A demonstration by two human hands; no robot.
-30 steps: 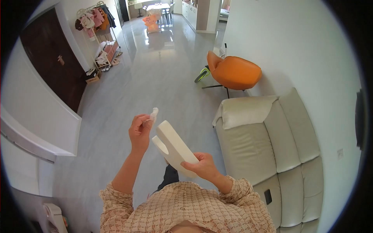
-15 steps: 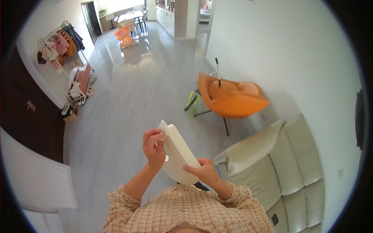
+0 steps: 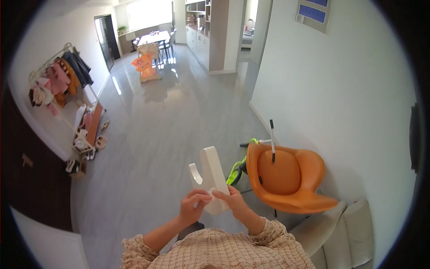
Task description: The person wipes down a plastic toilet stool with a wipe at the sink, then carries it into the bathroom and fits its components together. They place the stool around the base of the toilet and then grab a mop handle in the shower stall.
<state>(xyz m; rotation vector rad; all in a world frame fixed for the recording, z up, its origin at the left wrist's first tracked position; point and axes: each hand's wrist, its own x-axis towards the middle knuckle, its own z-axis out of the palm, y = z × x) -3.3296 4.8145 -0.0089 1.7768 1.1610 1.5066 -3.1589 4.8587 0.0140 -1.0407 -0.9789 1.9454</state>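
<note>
A white, smooth, thick panel-like piece (image 3: 214, 168) with a curved hook-shaped arm and a notch on its left side is held up in front of me; I cannot tell its kind. My right hand (image 3: 234, 202) grips its lower right edge, thumb across the face. Against its lower part, my left hand (image 3: 193, 206) has its fingers pinched on a small white piece (image 3: 211, 192), perhaps tissue or a wipe, close to the right thumb. The lower end of the panel is partly covered by my hands.
An orange chair (image 3: 280, 172) stands at right, with a bright green wheeled thing (image 3: 234, 174) beside it. A grey sofa (image 3: 354, 233) lies beyond it along the wall. At left are a clothes rack (image 3: 58, 76), shoes and a dark door (image 3: 40, 179). A table (image 3: 154, 37) stands far back.
My left hand has moved from the panel's top end down to its lower face, the white piece with it. The panel is turned more upright, and the view has tilted up and shifted.
</note>
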